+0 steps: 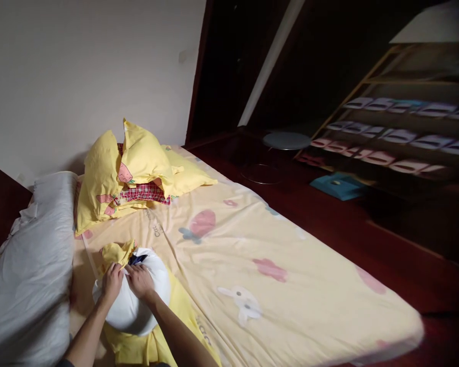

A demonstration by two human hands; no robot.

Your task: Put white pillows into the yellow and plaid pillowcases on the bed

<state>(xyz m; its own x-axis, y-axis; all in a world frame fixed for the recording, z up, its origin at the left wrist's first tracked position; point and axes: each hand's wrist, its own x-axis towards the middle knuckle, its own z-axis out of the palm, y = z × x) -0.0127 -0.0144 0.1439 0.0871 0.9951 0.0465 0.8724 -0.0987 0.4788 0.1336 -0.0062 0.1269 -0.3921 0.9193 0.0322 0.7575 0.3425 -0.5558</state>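
Observation:
A plump white pillow [153,300] stands on the bed near me, bulging under both hands. Yellow pillowcase cloth [117,253] bunches at its top, and more yellow fabric [137,349] spreads beneath it. My left hand [113,283] is closed on the bunched cloth at the pillow's top left. Beside it, my right hand [139,281] presses bent fingers into the top of the pillow, gripping it. Just beyond my right fingers shows a dark blue patch [137,259]. Both hands' fingertips are partly hidden.
Yellow pillows [141,158] with a red plaid piece [147,192] lie at the bed's head. A patterned sheet [233,255] covers the mattress. Grey-white bedding [30,265] is along the left. Right of the bed stand a round stool [286,140] and a slanted-looking shelf rack [398,107].

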